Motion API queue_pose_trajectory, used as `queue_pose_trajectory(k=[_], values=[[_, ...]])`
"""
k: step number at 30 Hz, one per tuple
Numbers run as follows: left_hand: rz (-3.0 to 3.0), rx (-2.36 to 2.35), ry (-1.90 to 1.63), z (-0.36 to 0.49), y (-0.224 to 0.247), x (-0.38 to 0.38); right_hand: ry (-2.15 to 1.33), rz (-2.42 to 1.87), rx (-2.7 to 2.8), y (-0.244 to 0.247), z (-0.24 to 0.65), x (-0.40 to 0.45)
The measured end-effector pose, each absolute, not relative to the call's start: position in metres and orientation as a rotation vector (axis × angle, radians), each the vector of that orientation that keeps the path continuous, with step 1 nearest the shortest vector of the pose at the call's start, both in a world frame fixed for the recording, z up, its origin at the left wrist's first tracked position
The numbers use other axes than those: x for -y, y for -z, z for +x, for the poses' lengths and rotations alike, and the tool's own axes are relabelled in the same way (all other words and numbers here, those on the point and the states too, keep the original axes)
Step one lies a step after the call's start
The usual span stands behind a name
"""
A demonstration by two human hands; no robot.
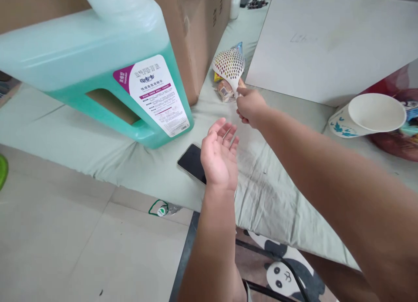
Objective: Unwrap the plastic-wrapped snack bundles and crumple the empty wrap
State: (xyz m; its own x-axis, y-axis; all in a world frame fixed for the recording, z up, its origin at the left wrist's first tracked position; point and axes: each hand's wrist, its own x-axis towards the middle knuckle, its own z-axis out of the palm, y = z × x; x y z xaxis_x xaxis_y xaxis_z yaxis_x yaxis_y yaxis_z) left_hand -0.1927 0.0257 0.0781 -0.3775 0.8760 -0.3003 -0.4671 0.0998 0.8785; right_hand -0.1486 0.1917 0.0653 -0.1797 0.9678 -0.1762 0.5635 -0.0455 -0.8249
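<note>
A broad surface under a creased, pale green cloth (257,162) lies beneath both of the person's hands. Past the right hand, on its right side, I see a large, flat white panel (326,41) with faint handwriting. Left of the left hand, on the cloth, is a big translucent plastic jug (156,45) of teal liquid, with a white and purple label, and behind it, beyond both hands, a brown cardboard box (197,36).

The left hand (220,156) is held palm up, fingers spread loosely and slightly curled, with nothing in it. Ahead of it and a little to its right, the right hand (251,105) is closed around the handle of a white skimmer spoon with a rounded head full of holes (228,65). That head is just beyond the fingers, over some small, colourful plastic snack packets (225,91); whether it touches them I can't tell.

Well to the right of the right hand is a white paper cup with blue leaf prints (365,115). A flat, black-screened smartphone (192,162) lies on the cloth just left of the left hand, partly hidden by it. Lower down, left of the left forearm, a bottle's white and green cap (161,211) shows beyond the cloth's edge.
</note>
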Motion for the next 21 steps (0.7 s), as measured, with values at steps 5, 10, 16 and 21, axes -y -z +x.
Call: queue_pose_trajectory(k=[5,10,16,21], values=[[0.346,-1.144,-1.566,-0.179,-0.078,-0.030,-1.289,-1.745,1.705,-0.080,-0.123,-0.143],[0.366,-1.169,-1.613,-0.175,-0.074,-0.025,-1.367,-1.724,1.731,-0.087,-0.098,-0.108],[0.317,-1.179,-1.658,-0.174,-0.069,-0.026,-1.532,-1.684,1.607,-0.086,-0.063,-0.064],[0.135,-1.127,-1.737,-0.163,-0.069,-0.033,-1.396,-1.536,1.601,-0.091,-0.063,-0.076]])
